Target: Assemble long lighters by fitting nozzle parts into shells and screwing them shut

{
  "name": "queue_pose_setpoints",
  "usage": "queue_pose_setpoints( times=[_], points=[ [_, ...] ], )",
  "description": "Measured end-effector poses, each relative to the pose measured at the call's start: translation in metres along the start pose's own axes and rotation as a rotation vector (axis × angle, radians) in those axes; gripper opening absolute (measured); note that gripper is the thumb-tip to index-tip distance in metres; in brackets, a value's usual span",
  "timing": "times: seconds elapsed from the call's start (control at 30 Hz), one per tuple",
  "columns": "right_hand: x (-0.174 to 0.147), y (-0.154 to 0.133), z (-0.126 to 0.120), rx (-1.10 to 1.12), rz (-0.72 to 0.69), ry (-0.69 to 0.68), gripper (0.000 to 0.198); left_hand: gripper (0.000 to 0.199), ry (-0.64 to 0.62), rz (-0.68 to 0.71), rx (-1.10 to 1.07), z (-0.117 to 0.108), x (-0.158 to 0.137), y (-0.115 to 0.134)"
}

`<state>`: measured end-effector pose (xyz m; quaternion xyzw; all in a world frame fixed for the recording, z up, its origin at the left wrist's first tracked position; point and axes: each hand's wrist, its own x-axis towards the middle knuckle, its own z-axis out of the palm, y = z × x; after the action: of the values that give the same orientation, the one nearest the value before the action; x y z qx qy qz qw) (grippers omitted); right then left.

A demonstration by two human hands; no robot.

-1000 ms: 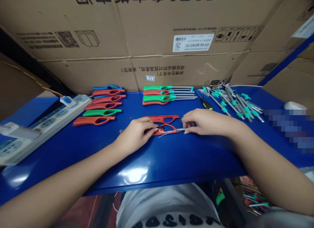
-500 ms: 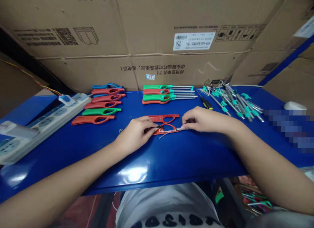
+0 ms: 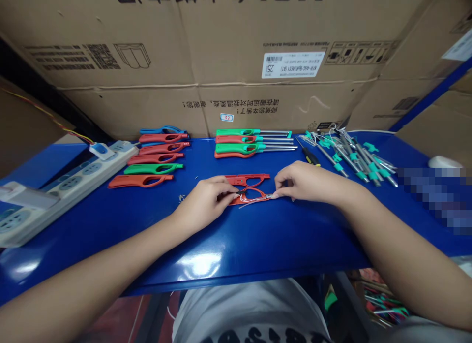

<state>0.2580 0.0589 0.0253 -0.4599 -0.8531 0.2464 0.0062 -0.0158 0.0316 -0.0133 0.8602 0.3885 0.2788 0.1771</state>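
An orange lighter shell half (image 3: 245,200) lies open side up on the blue table, with thin white wires (image 3: 250,199) running across it. Over its left end, the fingers of my left hand (image 3: 212,198) pinch a small black part (image 3: 241,192) that the wires lead to. At the shell's right end, my right hand (image 3: 293,180) grips a small metal piece (image 3: 269,197) between thumb and fingertips; how far it sits in the shell I cannot tell. Just behind lies a second orange-red shell half (image 3: 250,178), partly covered by my left hand.
Several coloured lighter shells (image 3: 147,180) lie in a row at left, beside a white power strip (image 3: 70,185). Lighters with metal tubes (image 3: 254,147) are stacked behind my hands. A yellow-black screwdriver (image 3: 311,158) and a heap of metal tubes with green pieces (image 3: 356,158) lie at right.
The view has shifted slightly. Both hands stay almost in place, each keeping its pinch; the metal piece at the shell's right end shows a little more clearly now.
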Motion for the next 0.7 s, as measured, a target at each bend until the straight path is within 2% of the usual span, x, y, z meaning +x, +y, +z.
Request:
queue_pose_setpoints(
  times=[0.27,0.53,0.7],
  points=[
    [0.002,-0.003,0.000,-0.022,0.081,-0.007,0.029,0.016,-0.035,0.046,0.079,0.001,-0.002,-0.001],
    [0.004,-0.002,0.002,-0.028,0.075,0.014,0.029,0.028,-0.223,0.025,0.457,-0.004,-0.005,0.018],
    [0.005,0.000,0.004,-0.053,0.037,0.041,0.027,0.033,-0.275,0.020,0.535,-0.008,-0.008,0.029]
  ],
)
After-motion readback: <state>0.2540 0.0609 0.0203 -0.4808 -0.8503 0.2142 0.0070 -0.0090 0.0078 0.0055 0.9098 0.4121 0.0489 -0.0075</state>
